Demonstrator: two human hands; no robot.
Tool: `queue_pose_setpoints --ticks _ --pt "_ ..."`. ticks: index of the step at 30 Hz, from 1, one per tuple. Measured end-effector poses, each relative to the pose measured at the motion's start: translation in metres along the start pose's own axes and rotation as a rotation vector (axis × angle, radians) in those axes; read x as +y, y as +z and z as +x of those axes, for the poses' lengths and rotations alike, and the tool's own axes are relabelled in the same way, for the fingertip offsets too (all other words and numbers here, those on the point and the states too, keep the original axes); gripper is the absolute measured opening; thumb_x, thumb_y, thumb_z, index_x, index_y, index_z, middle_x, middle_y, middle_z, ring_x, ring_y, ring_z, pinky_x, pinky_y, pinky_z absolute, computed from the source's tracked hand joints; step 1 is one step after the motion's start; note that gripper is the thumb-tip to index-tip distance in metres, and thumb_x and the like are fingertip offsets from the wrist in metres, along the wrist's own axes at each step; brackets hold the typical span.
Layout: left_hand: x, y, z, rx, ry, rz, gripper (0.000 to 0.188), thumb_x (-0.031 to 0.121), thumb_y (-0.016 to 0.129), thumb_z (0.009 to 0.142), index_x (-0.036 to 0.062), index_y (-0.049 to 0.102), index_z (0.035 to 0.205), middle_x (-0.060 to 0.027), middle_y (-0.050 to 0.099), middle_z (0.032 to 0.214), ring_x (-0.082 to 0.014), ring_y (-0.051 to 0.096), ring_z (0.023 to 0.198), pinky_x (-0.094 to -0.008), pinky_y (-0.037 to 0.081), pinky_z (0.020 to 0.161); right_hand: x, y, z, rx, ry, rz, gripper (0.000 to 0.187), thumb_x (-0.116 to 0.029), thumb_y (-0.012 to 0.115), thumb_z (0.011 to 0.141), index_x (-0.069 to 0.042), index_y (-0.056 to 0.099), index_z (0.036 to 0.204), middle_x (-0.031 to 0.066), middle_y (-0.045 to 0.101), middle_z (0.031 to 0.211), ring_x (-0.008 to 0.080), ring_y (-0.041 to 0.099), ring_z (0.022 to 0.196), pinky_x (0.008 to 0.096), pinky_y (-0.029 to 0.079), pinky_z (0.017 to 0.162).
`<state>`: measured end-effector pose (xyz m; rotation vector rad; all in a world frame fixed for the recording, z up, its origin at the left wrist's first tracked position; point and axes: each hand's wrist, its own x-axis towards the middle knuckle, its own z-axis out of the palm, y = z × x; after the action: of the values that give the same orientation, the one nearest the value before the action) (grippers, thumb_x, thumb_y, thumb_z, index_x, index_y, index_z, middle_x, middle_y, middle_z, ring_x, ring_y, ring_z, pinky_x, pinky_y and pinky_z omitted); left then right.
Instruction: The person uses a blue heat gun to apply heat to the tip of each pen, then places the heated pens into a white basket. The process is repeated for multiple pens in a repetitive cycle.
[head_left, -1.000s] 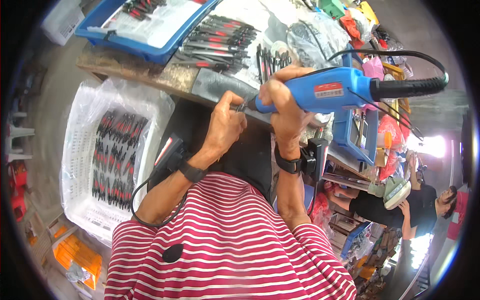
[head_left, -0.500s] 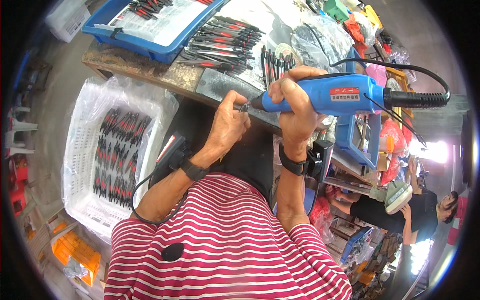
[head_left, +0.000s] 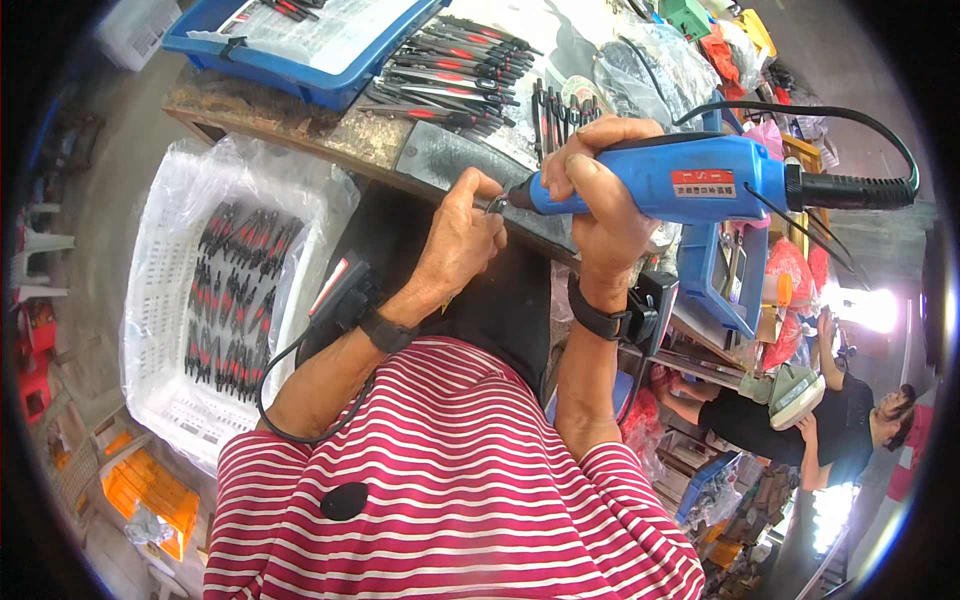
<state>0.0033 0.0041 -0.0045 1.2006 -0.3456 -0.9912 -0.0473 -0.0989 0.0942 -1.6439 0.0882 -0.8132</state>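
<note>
My right hand (head_left: 612, 190) is wrapped round a blue electric screwdriver (head_left: 690, 180), held level with its tip toward the left. My left hand (head_left: 462, 240) is closed in a pinch on a small dark metal piece (head_left: 497, 203), right at the screwdriver's tip; the fingers hide most of it. Both hands are just over the table's front edge. Beyond them on the tabletop lies a pile of slim black-and-red hand tools (head_left: 455, 75), all pointing much the same way. More pieces with dark, loop-like ends (head_left: 560, 115) stand in a row to the right of that pile.
To the left a white plastic crate (head_left: 150, 300), lined with clear film, holds rows of black-and-red tools. A blue tray (head_left: 340, 95) sits on the table's far left. The screwdriver's black cable (head_left: 850, 190) loops off right. Another person (head_left: 770, 415) is at the right.
My right hand and the screwdriver have shifted slightly to the right in the view. The left hand keeps its pinch at the tip, moved only a little.
</note>
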Motion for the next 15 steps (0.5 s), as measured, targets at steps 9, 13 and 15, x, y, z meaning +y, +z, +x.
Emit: queue_pose_setpoints --ticks 9,13,15 --pt "-0.011 0.005 0.005 0.167 0.075 0.19 0.029 -0.004 0.048 0.077 0.0034 0.042 0.105 -0.0127 0.053 0.056 -0.0234 0.057 0.051 -0.0363 0.042 0.052 0.013 0.003 0.006 -0.054 -0.16 -0.234 0.022 0.007 0.046 0.073 0.003 0.045 0.095 0.0099 0.048 0.066 0.017 0.05 0.054 0.0337 0.045 0.054" --pt "-0.018 0.008 0.006 0.212 0.195 0.247 0.031 -0.004 0.047 0.076 0.0031 0.04 0.105 -0.0167 0.051 0.054 -0.031 0.057 0.052 -0.039 0.041 0.052 0.021 0.012 0.004 0.009 -0.13 -0.198 0.019 0.01 0.047 0.07 0.006 0.049 0.089 0.0079 0.05 0.067 0.0137 0.049 0.054 0.0277 0.042 0.051" --pt "-0.017 0.008 0.004 0.206 0.164 0.246 0.031 -0.003 0.047 0.076 0.0025 0.039 0.106 -0.0151 0.051 0.053 -0.0278 0.056 0.05 -0.0378 0.041 0.051 0.018 0.019 0.001 0.036 -0.074 -0.29 0.015 0.009 0.05 0.069 0.006 0.052 0.083 0.0071 0.05 0.068 0.0118 0.048 0.054 0.0247 0.04 0.048"
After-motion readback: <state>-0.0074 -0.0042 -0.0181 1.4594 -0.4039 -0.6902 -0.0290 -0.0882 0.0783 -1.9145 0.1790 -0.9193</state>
